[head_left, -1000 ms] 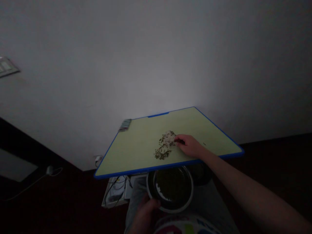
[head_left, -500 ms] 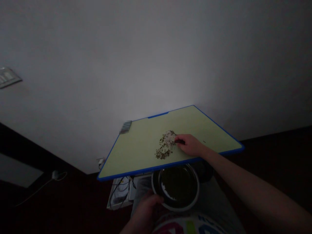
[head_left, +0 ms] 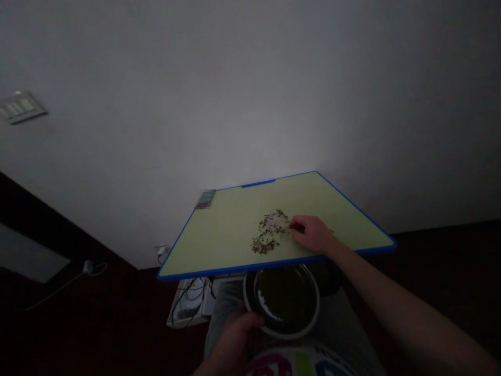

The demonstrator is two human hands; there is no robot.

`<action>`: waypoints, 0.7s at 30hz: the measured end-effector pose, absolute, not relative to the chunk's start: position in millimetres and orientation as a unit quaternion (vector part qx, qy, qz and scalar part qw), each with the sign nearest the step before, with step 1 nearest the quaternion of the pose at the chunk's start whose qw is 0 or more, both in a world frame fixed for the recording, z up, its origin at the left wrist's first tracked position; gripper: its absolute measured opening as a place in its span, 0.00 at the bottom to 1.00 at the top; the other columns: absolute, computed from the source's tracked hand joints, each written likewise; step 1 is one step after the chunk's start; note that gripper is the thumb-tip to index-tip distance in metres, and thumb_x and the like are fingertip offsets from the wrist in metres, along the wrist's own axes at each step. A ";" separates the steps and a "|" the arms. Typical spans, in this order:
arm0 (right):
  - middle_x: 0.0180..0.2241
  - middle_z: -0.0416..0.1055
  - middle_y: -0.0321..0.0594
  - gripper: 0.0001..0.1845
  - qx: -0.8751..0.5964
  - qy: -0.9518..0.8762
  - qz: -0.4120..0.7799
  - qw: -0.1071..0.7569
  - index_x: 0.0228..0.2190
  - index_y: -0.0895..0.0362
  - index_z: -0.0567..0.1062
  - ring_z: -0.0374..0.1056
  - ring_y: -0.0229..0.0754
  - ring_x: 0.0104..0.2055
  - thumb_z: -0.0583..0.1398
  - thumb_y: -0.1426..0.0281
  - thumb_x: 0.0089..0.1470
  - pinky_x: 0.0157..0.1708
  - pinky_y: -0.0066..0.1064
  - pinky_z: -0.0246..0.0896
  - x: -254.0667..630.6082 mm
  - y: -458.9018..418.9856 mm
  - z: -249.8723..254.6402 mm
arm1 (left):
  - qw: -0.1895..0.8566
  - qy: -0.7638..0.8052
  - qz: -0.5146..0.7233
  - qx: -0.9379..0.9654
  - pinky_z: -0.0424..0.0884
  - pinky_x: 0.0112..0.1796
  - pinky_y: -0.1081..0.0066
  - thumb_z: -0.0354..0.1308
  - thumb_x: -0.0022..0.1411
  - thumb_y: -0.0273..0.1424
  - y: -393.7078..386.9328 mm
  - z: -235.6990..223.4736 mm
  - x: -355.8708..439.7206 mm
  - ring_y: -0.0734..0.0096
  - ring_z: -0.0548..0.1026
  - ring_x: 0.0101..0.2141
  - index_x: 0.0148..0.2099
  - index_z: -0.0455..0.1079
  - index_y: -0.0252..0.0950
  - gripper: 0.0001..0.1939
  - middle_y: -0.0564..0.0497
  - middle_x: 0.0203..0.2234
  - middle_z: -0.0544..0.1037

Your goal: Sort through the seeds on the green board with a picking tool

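My right hand (head_left: 311, 233) rests on a pale yellow-green board (head_left: 223, 224) with a blue edge. Its fingers are curled together just right of a loose pile of small dark grains (head_left: 265, 243) and whitish grains (head_left: 273, 222). Dark shade under the fingertips hides whatever they may hold. Below the near edge of the board, my left hand (head_left: 239, 331) grips the rim of a round metal bowl (head_left: 312, 319) on its left side, thumb over the rim. The bowl sits on my lap; its inside looks dark greenish, and the board covers its far rim.
A plain wall (head_left: 250, 104) stands behind the board. A white box of cables (head_left: 190, 303) lies under the board's left side. A plug sits in a wall socket (head_left: 161, 250), and a switch panel (head_left: 22, 108) is at the upper left. A small dark speck lies right of my right hand.
My right hand has shifted slightly right, away from the grains, fingers still curled. My left hand keeps its grip on the bowl. The camera view has tilted a little.
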State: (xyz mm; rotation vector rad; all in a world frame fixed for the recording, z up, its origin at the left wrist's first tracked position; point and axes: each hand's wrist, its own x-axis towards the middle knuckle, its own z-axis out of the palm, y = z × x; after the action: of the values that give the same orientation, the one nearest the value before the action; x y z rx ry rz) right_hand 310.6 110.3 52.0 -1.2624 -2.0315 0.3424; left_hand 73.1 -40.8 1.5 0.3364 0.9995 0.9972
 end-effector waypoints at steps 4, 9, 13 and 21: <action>0.25 0.72 0.38 0.09 -0.459 -0.805 0.152 0.345 0.30 0.59 0.75 0.66 0.38 0.27 0.55 0.74 0.47 0.30 0.28 0.56 308.7 111.5 52.7 | 0.753 0.442 0.461 0.158 0.74 0.43 0.57 0.56 0.40 0.15 -41.5 -3.7 73.1 0.53 0.80 0.39 0.48 0.71 0.32 0.29 0.44 0.33 0.84; 0.25 0.73 0.37 0.09 -0.443 -0.810 0.180 0.339 0.30 0.58 0.76 0.66 0.38 0.27 0.56 0.75 0.46 0.30 0.28 0.57 308.7 109.9 53.2 | 0.756 0.434 0.461 0.168 0.72 0.44 0.55 0.57 0.40 0.16 -41.2 -9.3 72.3 0.51 0.80 0.39 0.47 0.71 0.31 0.28 0.43 0.32 0.84; 0.26 0.73 0.37 0.09 -0.425 -0.813 0.196 0.345 0.30 0.58 0.76 0.67 0.38 0.27 0.57 0.75 0.45 0.30 0.28 0.58 309.4 109.5 51.8 | 0.762 0.438 0.449 0.163 0.72 0.44 0.53 0.57 0.40 0.16 -39.9 -11.6 70.7 0.49 0.80 0.40 0.48 0.71 0.31 0.28 0.43 0.32 0.83; 0.27 0.74 0.38 0.10 -0.425 -0.819 0.183 0.341 0.32 0.58 0.77 0.67 0.38 0.27 0.57 0.75 0.46 0.30 0.28 0.58 307.5 109.9 51.8 | 0.765 0.434 0.444 0.170 0.70 0.46 0.54 0.58 0.40 0.17 -39.7 -11.0 69.7 0.49 0.79 0.42 0.47 0.73 0.34 0.28 0.46 0.31 0.84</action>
State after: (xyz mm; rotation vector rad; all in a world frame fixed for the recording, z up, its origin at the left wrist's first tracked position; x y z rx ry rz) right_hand 307.5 109.9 51.8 -1.1048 -2.1300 0.4762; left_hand 69.7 -39.7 -11.0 0.3695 0.9421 0.9652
